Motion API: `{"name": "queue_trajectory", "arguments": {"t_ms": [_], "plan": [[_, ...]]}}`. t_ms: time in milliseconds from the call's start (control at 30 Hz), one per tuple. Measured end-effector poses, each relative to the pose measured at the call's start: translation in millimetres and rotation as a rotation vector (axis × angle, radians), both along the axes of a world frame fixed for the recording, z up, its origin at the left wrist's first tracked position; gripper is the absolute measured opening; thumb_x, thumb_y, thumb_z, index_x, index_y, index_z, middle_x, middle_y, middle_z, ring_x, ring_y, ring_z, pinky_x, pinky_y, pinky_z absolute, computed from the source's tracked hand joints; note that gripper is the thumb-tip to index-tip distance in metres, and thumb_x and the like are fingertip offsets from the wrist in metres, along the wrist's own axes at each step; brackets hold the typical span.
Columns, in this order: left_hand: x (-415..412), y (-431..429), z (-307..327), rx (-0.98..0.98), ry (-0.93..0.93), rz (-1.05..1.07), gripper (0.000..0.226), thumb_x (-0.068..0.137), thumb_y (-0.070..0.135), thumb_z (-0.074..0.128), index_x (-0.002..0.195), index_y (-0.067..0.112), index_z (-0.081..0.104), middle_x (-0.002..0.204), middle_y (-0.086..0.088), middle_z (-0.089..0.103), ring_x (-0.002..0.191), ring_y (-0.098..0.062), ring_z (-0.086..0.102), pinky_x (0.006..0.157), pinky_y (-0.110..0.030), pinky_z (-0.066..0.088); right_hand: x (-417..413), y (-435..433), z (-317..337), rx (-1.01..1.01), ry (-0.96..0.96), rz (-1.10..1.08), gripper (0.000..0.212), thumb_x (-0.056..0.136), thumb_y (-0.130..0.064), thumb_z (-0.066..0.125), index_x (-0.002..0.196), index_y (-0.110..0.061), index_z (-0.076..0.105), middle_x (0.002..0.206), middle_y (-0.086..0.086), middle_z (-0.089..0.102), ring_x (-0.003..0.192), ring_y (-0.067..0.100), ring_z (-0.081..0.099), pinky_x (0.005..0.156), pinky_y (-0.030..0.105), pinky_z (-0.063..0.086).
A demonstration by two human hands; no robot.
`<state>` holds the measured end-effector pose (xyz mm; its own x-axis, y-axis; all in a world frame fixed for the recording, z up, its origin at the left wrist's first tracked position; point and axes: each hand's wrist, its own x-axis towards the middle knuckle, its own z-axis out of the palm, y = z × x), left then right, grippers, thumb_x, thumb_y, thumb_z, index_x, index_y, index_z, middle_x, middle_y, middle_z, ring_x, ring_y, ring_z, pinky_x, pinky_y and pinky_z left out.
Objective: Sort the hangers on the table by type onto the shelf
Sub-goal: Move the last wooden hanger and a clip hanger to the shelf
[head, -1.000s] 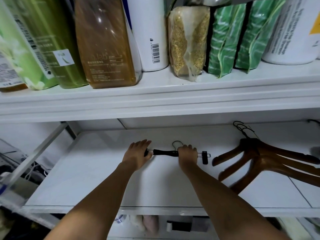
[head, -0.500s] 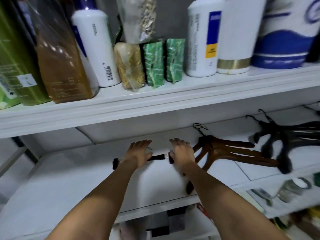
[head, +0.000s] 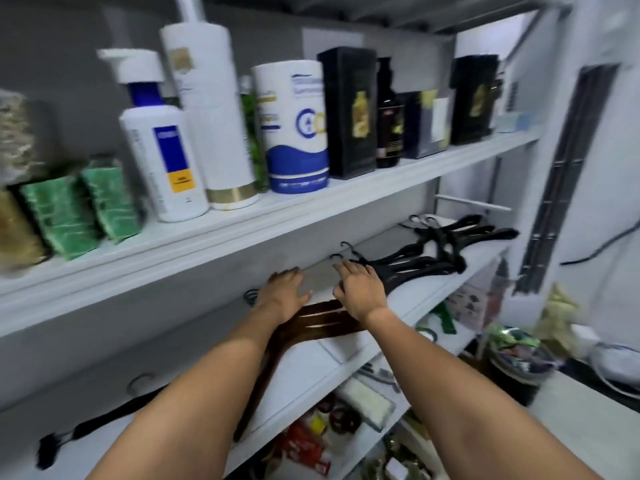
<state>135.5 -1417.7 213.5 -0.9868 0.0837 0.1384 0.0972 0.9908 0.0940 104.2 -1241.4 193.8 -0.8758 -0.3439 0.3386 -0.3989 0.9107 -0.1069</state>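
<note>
On the middle shelf (head: 408,308) of a white rack, both hands lay flat with fingers spread and gripped nothing. The left hand (head: 284,293) rested palm down over the upper end of a stack of brown wooden hangers (head: 323,322), whose arms ran out from under the wrist and also trailed down along the shelf beneath the left forearm. The right hand (head: 360,289) sat just beside it, its heel touching the same brown stack, its fingertips near the hooks of a bundle of black hangers (head: 419,263) lying further right on the shelf. Beyond that bundle, well apart from the hands, a second group of black hangers (head: 460,232) lay near the rack's far end. At the lower left, close to the left elbow, a black clip hanger (head: 104,422) stretched along the shelf, its metal hook (head: 140,381) showing above it; blur made its clips hard to read. The shelf above (head: 311,206) carried pump bottles (head: 162,147), a white canister with blue print (head: 294,126), dark boxes (head: 348,112) and green packets (head: 59,209).
</note>
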Motion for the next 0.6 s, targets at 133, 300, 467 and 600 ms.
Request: {"name": "queue_trajectory", "arguments": {"t_ms": [133,300,467,600], "plan": [[-32.0,78.8,23.0,0.028,0.025,-0.138,0.060,0.098,0.043,0.041,0.150,0.020,0.023,0.157,-0.003,0.022,0.144,-0.017,0.021,0.117,-0.029,0.011,-14.0,83.3,19.2,-0.008,0.047,-0.136,0.054,0.093,-0.035,0.045,0.145,-0.021,0.037,0.148,0.003,0.041,0.132,0.021,0.043,0.109,0.036,0.027],[-66.6,168.6,42.1,0.078,0.022,-0.241,0.060,0.097,0.045,0.041,0.150,0.023,0.022,0.158,-0.002,0.020,0.145,-0.021,0.019,0.119,-0.034,0.013,-23.8,177.5,32.2,-0.018,0.044,-0.297,0.055,0.092,-0.034,0.045,0.144,-0.020,0.036,0.148,0.003,0.041,0.132,0.022,0.042,0.107,0.037,0.030],[-92.5,267.3,50.4,0.042,0.062,-0.396,0.059,0.096,0.043,0.045,0.148,0.020,0.028,0.156,-0.004,0.026,0.143,-0.021,0.024,0.118,-0.032,0.016,-26.1,273.6,34.1,-0.032,0.023,-0.440,0.059,0.094,-0.036,0.044,0.149,-0.022,0.029,0.154,0.001,0.032,0.136,0.021,0.038,0.110,0.038,0.028],[-110.2,351.8,54.0,0.019,0.095,-0.549,0.061,0.096,0.041,0.046,0.148,0.014,0.029,0.155,-0.005,0.027,0.142,-0.020,0.026,0.118,-0.033,0.018,-17.6,351.9,35.5,-0.042,0.021,-0.563,0.057,0.095,-0.036,0.043,0.149,-0.021,0.029,0.151,0.002,0.037,0.136,0.020,0.038,0.111,0.039,0.027]]}}
